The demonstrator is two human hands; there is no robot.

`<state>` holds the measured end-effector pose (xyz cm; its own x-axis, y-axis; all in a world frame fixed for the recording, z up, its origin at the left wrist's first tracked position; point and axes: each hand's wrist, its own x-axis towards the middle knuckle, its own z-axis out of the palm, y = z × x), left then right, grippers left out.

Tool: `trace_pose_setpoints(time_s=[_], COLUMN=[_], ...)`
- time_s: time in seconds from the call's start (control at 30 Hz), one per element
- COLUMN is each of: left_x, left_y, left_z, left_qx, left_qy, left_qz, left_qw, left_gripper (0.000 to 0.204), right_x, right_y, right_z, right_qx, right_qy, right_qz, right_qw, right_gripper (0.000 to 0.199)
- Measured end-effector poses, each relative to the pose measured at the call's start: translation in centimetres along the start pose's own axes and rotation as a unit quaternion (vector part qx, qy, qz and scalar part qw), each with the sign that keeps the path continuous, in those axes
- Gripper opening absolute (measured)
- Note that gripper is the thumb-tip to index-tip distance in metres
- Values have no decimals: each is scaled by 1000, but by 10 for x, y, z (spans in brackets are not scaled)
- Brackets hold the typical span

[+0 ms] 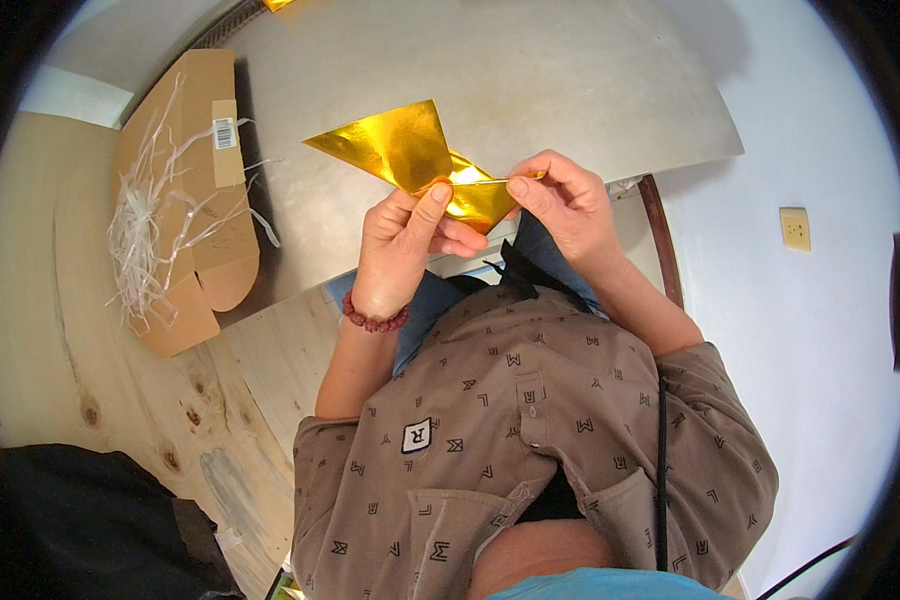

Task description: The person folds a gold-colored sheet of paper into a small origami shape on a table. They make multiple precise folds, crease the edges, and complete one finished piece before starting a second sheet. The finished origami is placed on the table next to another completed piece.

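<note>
Metal table [590,90], near edge: gold paper [425,160] is held over it. Left hand [400,235] pinches the paper's middle between thumb and fingers; right hand [578,205] pinches its right end. Folding appears partly done: near part [482,203] doubled, far flap [385,140] seemingly left to fold.

Kinda dull grey tabletop [590,80] stretching out past the grip, whitish wall [810,340] with 1 cream outlet [795,229] off right, knotty wood [195,415] down left.
</note>
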<state>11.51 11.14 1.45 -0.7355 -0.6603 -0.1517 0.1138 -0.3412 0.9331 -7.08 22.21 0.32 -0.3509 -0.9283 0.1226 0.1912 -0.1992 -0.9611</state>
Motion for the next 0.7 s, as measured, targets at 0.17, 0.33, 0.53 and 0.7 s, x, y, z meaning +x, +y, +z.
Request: trace_pose_setpoints(time_s=[0.17, 0.33, 0.53, 0.7], left_x=[0, 1, 1, 1], left_y=[-1, -1, 0, 0], left_z=[2, 1, 0, 3], left_qx=[-8, -13, 2, 16], left_qy=[12, 5, 4, 29], left_qz=[11, 20, 15, 14], left_qw=[1000, 1000, 1000, 999], left_gripper=[26, 24, 23, 24], right_x=[0, -2, -3, -3], right_y=[-1, -1, 2, 2], right_z=[-2, -4, -7, -7], right_qx=[-9, -3, 20, 24], right_qy=[2, 9, 7, -10], right_qz=[10, 16, 21, 10], right_qw=[1000, 1000, 1000, 1000], right_gripper=[16, 17, 15, 15])
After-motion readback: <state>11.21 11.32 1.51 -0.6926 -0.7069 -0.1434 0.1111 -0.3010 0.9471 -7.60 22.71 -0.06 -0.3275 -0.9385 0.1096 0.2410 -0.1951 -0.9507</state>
